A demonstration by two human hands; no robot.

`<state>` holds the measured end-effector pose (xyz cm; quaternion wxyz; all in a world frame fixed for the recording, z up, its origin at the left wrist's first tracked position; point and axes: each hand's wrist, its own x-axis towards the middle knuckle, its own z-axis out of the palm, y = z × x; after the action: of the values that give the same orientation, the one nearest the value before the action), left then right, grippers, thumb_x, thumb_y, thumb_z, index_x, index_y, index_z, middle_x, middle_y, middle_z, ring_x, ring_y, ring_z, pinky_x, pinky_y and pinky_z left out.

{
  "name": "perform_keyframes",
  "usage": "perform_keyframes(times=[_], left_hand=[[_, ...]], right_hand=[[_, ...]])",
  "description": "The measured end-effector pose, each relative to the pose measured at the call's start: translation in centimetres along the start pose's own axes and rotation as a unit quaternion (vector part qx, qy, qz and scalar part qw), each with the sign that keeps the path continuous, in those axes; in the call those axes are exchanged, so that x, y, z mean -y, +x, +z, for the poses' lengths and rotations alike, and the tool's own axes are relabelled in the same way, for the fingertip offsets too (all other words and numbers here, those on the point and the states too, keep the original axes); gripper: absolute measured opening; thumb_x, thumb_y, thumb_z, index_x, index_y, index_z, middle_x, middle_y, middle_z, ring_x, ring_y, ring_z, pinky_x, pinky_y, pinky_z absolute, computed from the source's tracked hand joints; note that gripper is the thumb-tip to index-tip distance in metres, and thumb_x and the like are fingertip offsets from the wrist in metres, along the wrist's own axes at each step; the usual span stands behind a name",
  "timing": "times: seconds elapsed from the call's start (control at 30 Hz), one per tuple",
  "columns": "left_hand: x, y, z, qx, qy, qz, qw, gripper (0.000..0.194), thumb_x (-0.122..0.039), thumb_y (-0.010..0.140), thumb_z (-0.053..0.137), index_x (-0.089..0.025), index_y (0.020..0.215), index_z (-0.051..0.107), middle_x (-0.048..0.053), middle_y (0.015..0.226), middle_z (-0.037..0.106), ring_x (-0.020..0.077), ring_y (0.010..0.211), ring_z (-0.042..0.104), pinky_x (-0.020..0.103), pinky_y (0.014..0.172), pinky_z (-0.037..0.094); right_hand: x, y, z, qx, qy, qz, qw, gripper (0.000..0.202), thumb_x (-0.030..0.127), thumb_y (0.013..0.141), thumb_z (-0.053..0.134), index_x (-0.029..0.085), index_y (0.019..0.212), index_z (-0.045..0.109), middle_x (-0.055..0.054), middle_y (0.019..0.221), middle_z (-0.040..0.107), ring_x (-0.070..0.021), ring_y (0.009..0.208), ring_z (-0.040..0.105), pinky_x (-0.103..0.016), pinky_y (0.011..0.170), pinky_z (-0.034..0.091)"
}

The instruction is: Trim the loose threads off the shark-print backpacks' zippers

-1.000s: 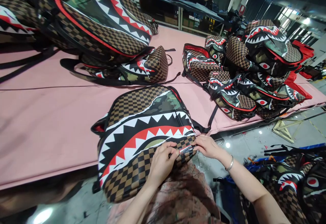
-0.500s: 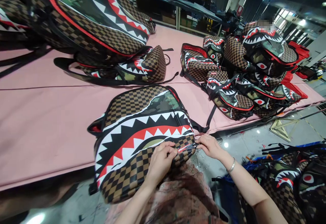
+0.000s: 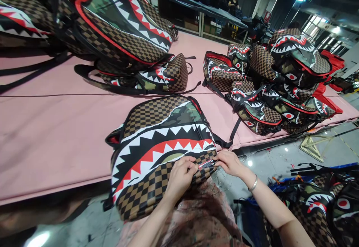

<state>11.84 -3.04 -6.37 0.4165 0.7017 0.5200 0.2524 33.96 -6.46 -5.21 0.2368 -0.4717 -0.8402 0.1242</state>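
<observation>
A backpack with brown checks, camouflage and a red-and-white shark mouth lies at the near edge of the pink table, partly over my lap. On its checked part near the right end is a small red label. My left hand rests at the label's left side, its thumb and fingers closed on something I cannot make out. At the label's right end my right hand, with a bracelet on its wrist, pinches the backpack's edge.
The pink table holds stacked backpacks at the back left and a pile of backpacks at the right. More bags lie low at the right. A person is far behind.
The whole view has shifted slightly, so the bags appear a little further right. Both hands remain beside the label, with the right hand's fingers slightly lower and closer to it.
</observation>
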Motion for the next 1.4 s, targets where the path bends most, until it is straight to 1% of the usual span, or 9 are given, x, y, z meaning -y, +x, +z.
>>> perform_keyframes(times=[0.2,0.37,0.5,0.67,0.87,0.97,1.1,1.27,1.4], left_hand=[[-0.1,0.2,0.0,-0.005,0.006,-0.005,1.0,0.028,-0.038,0.072,0.047,-0.021,0.051,0.055,0.006,0.098,0.064,0.0255,0.096,0.053,0.04,0.087,0.04],[-0.3,0.3,-0.1,-0.004,0.003,-0.009,1.0,0.03,-0.038,0.073,0.046,-0.021,0.049,0.053,0.006,0.097,0.063,0.025,0.096,0.053,0.039,0.086,0.04],[-0.5,0.3,-0.1,0.0,0.011,-0.015,1.0,0.03,-0.038,0.073,0.046,-0.021,0.049,0.053,0.005,0.098,0.063,0.0245,0.095,0.054,0.038,0.085,0.041],[-0.3,0.4,0.0,-0.001,0.014,-0.014,1.0,0.03,-0.038,0.072,0.046,-0.021,0.048,0.053,0.005,0.098,0.064,0.0249,0.094,0.054,0.039,0.085,0.041],[-0.2,0.4,0.1,-0.003,0.014,-0.01,1.0,0.028,-0.037,0.072,0.047,-0.021,0.049,0.053,0.005,0.098,0.064,0.0244,0.094,0.054,0.039,0.085,0.041],[-0.1,0.4,0.2,-0.006,0.015,-0.008,1.0,0.029,-0.035,0.072,0.046,-0.021,0.047,0.05,0.005,0.096,0.064,0.0243,0.093,0.054,0.039,0.084,0.041],[0.0,0.5,0.3,-0.008,0.015,-0.003,1.0,0.029,-0.036,0.071,0.046,-0.021,0.046,0.047,0.005,0.095,0.065,0.0242,0.093,0.054,0.038,0.085,0.04],[0.0,0.4,0.3,-0.007,0.017,-0.002,1.0,0.028,-0.036,0.072,0.045,-0.021,0.048,0.048,0.007,0.098,0.064,0.0259,0.094,0.053,0.041,0.086,0.039],[0.0,0.4,0.3,-0.011,0.018,-0.002,1.0,0.026,-0.036,0.072,0.044,-0.021,0.052,0.053,0.007,0.099,0.064,0.0263,0.096,0.053,0.042,0.087,0.04]], right_hand=[[0.1,0.1,0.2,0.001,-0.009,0.003,1.0,0.022,0.033,0.093,0.04,0.017,0.091,0.055,-0.006,0.08,0.058,-0.0176,0.075,0.052,-0.029,0.067,0.041],[-0.1,-0.6,0.0,-0.013,0.011,0.019,1.0,0.022,0.032,0.093,0.04,0.016,0.092,0.055,-0.006,0.081,0.058,-0.0174,0.077,0.052,-0.029,0.069,0.042],[0.1,-0.9,-0.2,-0.003,0.006,0.019,1.0,0.022,0.033,0.093,0.041,0.016,0.094,0.054,-0.006,0.082,0.058,-0.018,0.078,0.053,-0.029,0.07,0.043],[0.7,-0.4,0.4,0.008,-0.019,0.019,1.0,0.022,0.033,0.093,0.04,0.017,0.095,0.054,-0.007,0.083,0.058,-0.0179,0.077,0.053,-0.028,0.067,0.042],[1.9,-0.7,1.0,-0.035,-0.036,0.033,0.998,0.022,0.032,0.093,0.039,0.017,0.09,0.055,-0.006,0.078,0.058,-0.0183,0.075,0.053,-0.029,0.068,0.042],[3.7,-1.9,1.6,-0.073,-0.038,0.09,0.992,0.021,0.032,0.092,0.041,0.017,0.092,0.054,-0.007,0.08,0.06,-0.0188,0.075,0.056,-0.029,0.067,0.043],[6.6,-3.3,3.3,-0.109,-0.042,0.183,0.976,0.017,0.031,0.089,0.045,0.017,0.092,0.055,-0.007,0.078,0.061,-0.0185,0.07,0.057,-0.027,0.061,0.043],[9.4,-3.1,5.8,-0.152,-0.017,0.271,0.95,0.015,0.031,0.087,0.048,0.019,0.092,0.055,-0.004,0.076,0.063,-0.0173,0.067,0.059,-0.026,0.059,0.042],[11.0,-3.0,6.8,-0.186,-0.007,0.324,0.927,0.011,0.031,0.085,0.05,0.021,0.086,0.054,-0.001,0.068,0.06,-0.0156,0.058,0.057,-0.025,0.053,0.039]])
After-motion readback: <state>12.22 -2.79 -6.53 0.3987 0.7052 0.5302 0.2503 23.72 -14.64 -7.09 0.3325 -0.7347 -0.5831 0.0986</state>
